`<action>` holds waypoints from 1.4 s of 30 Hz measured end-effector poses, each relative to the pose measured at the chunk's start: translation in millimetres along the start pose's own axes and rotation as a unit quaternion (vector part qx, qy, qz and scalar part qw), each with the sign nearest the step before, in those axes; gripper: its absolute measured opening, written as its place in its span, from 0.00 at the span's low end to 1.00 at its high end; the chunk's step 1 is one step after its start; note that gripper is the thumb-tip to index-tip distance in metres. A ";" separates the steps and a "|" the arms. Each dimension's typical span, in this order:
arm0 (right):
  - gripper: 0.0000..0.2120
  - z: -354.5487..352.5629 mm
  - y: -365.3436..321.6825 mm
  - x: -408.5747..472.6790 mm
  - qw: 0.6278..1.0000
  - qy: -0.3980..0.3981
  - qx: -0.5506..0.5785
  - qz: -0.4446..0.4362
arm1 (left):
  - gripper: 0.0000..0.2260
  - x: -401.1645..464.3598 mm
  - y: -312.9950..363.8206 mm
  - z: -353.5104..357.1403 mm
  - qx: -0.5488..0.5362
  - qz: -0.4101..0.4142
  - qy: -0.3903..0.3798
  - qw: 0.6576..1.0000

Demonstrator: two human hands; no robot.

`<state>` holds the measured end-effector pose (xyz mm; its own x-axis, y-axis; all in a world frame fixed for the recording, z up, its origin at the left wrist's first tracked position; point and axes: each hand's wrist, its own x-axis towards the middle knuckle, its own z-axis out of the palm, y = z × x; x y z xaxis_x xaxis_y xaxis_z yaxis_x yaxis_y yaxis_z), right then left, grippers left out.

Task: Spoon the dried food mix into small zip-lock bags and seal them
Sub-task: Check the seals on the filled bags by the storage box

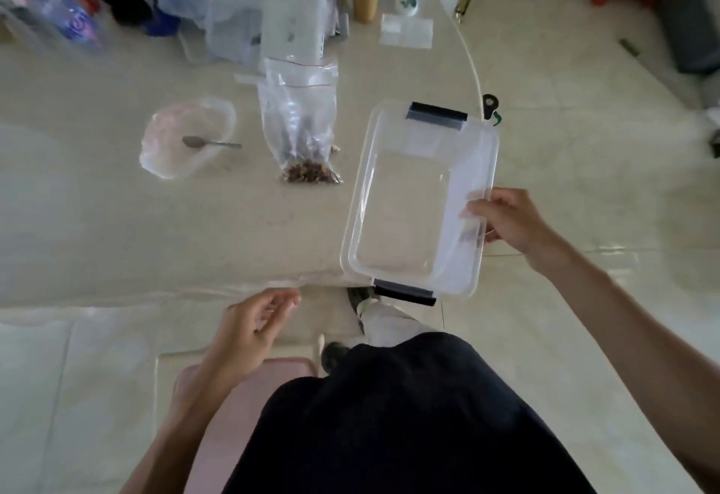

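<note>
A person's right hand (506, 222) is gripping the rim of a clear plastic container (417, 205), fingers curled over its edge. The left hand (255, 328) is hovering loosely open, holding nothing, near the table edge. Left of the container, a zip-lock bag (302, 123) of dried mix is lying beside a spoon (210, 143).

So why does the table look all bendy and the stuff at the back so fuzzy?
Head view: the wide-angle lens bows the table edge; the bottles at the far left corner are smeared and soft; the clear box in the right hand is sharper, with pale glare on the floor tiles.
</note>
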<state>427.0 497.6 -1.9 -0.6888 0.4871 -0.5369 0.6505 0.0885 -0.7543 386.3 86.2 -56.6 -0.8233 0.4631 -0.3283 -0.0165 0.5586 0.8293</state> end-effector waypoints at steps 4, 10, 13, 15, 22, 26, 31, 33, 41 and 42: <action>0.07 -3.3 -13.2 44.4 0.999 -0.001 -0.032 -0.002 | 0.08 27.9 6.4 -5.0 0.013 0.006 -0.002 1.000; 0.09 1.5 -55.0 116.8 0.995 -0.056 -0.078 -0.024 | 0.10 63.3 21.0 -16.4 0.010 -0.012 0.026 1.000; 0.09 2.0 -74.5 147.5 0.990 -0.076 -0.113 -0.040 | 0.09 80.4 29.4 -18.1 0.007 -0.014 0.041 0.999; 0.08 1.1 -80.3 161.6 0.988 -0.079 -0.133 -0.022 | 0.08 90.2 35.3 -17.5 0.010 -0.016 0.043 0.999; 0.11 2.6 -76.3 178.6 0.984 -0.074 -0.161 0.028 | 0.07 104.0 35.1 -13.8 0.020 -0.027 0.027 0.999; 0.17 7.1 -72.9 166.1 0.976 0.005 -0.214 -0.025 | 0.07 107.8 23.5 -27.3 0.036 -0.047 -0.012 0.998; 0.16 27.8 -82.2 137.3 0.942 0.135 -0.239 -0.191 | 0.07 136.3 13.3 -57.4 0.051 -0.028 -0.064 0.996; 0.14 49.5 -97.7 127.5 0.944 0.127 -0.211 -0.220 | 0.08 162.2 14.1 -75.1 0.064 -0.005 -0.082 0.995; 0.16 147.5 -158.6 122.0 0.940 0.045 -0.241 -0.236 | 0.17 275.0 35.0 -129.1 0.130 0.225 0.016 0.966; 0.18 157.6 -165.0 126.1 0.934 0.037 -0.261 -0.240 | 0.19 288.1 38.4 -131.1 0.139 0.238 0.026 0.961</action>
<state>182.4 407.5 -4.7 -0.9299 0.3397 -0.1411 0.3526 0.7143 -0.6045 74.1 150.9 -60.0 -0.7272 0.6807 0.0883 0.5161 0.4575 0.7241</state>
